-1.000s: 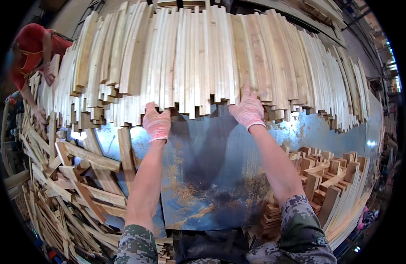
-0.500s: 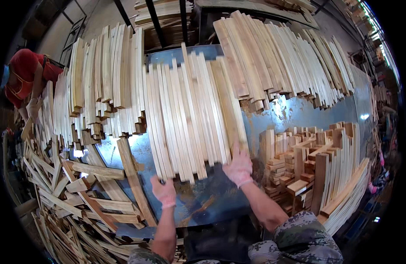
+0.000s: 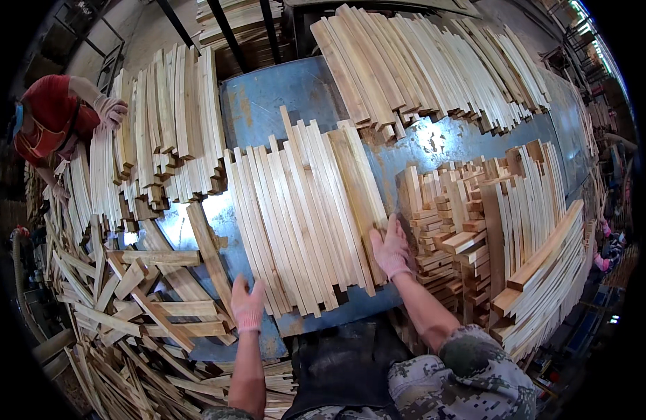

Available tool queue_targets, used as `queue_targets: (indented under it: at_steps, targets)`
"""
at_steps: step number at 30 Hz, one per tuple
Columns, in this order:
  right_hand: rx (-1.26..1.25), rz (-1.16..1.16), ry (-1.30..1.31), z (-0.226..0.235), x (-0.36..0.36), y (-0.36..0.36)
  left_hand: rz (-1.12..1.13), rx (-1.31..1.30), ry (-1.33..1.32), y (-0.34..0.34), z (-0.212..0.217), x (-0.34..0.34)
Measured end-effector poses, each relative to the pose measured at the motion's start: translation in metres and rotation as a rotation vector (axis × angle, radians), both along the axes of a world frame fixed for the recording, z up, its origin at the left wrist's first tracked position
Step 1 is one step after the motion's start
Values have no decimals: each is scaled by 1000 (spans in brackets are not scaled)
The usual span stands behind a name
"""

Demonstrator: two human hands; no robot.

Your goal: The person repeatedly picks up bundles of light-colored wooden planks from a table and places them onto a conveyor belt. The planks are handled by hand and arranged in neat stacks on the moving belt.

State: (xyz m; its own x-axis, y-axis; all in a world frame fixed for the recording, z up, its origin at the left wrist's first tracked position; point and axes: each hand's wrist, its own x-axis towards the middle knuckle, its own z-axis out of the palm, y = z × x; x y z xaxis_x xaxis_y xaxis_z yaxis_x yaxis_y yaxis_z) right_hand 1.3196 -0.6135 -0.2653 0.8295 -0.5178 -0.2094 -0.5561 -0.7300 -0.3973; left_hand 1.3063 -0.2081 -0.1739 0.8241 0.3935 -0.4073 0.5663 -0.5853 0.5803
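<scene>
A row of pale wooden strips (image 3: pixel 305 217) lies side by side on the blue metal table in front of me, their near ends uneven. My left hand (image 3: pixel 247 306), in a thin pinkish glove, is at the near left corner of the row with thumb and fingers apart. Against the row's right side rests my right hand (image 3: pixel 392 250), gloved the same way, its fingers stretched out along the outermost strip. Neither hand wraps round a single strip.
Longer strips lie in rows at far left (image 3: pixel 170 119) and far right (image 3: pixel 424 66). A block stack (image 3: pixel 470 231) stands to the right. Loose offcuts (image 3: pixel 155 308) pile up at left. A co-worker in red (image 3: pixel 53 115) leans over the left rows. The blue table (image 3: pixel 281 84) shows between them.
The row of strips has come nearer to my body, baring more blue table behind it. Both my hands have drawn back with it. The co-worker's hand has risen onto the left row.
</scene>
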Motion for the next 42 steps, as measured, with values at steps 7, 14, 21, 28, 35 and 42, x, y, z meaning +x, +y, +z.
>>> queue_targets:
  at_steps: [7,14,21,28,35,42]
  targets:
    - [207,-140,264,44,57,-8,-113,111,199,-27,-27,59]
    - [763,-173,33,33,53,-40,-105,38,144,-22,-36,60]
    - [721,-263,-27,17,30,-47,-118,74,88,-24,-35,57]
    - [446,-185,-135,2,-5,-31,-132,98,124,-29,-24,59]
    - [250,8,236,38,32,8,-101,-19,158,-20,-33,57]
    - [810,-183,240,34,54,-2,-93,75,183,-28,-31,58]
